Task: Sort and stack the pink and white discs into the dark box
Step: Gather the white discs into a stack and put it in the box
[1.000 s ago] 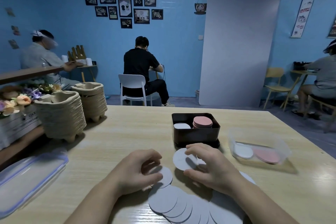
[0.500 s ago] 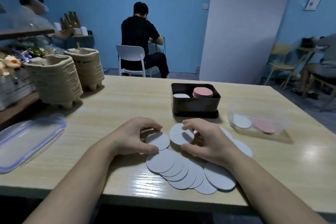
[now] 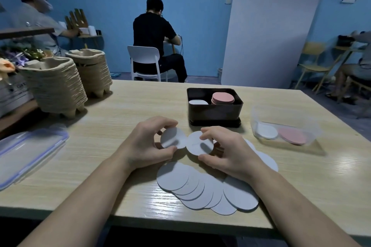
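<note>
Several white discs under right hand

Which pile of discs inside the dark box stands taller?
The pink pile, in the right half of the dark box. Its top sits near the rim, while the white pile to its left sits lower.
</note>
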A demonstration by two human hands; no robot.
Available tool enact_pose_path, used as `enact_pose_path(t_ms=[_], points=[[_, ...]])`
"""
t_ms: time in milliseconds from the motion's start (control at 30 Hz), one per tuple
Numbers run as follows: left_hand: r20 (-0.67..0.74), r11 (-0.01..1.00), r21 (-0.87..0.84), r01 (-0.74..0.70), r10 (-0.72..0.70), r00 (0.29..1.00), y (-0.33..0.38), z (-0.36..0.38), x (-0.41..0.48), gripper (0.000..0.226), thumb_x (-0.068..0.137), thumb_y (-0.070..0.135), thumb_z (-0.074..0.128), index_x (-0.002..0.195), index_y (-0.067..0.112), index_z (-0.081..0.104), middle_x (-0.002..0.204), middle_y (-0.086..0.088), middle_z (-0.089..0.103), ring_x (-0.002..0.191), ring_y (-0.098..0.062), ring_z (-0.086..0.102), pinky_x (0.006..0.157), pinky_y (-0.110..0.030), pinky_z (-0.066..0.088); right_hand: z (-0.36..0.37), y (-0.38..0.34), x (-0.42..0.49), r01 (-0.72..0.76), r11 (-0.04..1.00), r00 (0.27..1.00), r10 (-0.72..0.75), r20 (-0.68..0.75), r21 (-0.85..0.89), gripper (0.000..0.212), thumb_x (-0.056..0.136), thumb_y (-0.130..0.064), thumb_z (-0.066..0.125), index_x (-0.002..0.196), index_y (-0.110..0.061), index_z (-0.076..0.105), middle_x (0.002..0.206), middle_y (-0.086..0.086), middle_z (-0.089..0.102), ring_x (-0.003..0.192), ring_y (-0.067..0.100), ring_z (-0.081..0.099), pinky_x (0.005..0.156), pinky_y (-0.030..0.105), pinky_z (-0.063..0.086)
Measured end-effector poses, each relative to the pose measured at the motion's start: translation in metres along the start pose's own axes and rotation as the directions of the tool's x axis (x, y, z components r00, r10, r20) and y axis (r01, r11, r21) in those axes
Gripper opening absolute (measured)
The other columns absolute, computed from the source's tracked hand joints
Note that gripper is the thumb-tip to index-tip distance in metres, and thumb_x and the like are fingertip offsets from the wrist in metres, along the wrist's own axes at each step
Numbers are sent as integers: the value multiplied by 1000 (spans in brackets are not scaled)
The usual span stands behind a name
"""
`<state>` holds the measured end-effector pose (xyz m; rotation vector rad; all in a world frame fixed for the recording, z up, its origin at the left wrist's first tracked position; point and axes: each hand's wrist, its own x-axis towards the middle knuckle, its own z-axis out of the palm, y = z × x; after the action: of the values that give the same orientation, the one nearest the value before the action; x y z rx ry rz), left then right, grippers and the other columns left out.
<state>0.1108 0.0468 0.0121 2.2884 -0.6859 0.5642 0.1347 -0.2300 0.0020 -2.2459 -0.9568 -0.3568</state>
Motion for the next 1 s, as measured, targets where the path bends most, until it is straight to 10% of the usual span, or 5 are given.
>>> enact_pose_path(t_ms=[467, 800, 1000], points=[[-1, 981, 85, -174, 175, 985, 7, 18, 7, 51, 78, 28, 84, 122, 11, 64, 114, 0, 68, 102, -18, 64, 84, -40, 54, 5, 3, 6, 70, 998, 998, -70, -5, 4, 50, 82, -37, 82, 127, -25, 65, 137, -8, 60, 129, 5, 54, 99, 30, 51], [34, 975, 61, -213, 211, 977, 6, 27, 9, 56, 83, 33, 83, 129, 11, 61, 132, -3, 63, 120, -17, 61, 94, -39, 54, 7, 3, 6, 123, 992, 989, -123, -82, -8, 24, 83, -37, 81, 97, -21, 71, 132, 0, 65, 128, 8, 57, 99, 37, 52], [6, 989, 37, -144, 144, 990, 3, 24, 5, 43, 87, 32, 80, 121, 14, 61, 106, 6, 68, 94, -5, 64, 78, -33, 58, 4, 0, 4, 87, 996, 987, -82, -136, 30, 22, 80, -34, 85, 93, -23, 71, 131, 2, 66, 128, 6, 57, 99, 36, 52]])
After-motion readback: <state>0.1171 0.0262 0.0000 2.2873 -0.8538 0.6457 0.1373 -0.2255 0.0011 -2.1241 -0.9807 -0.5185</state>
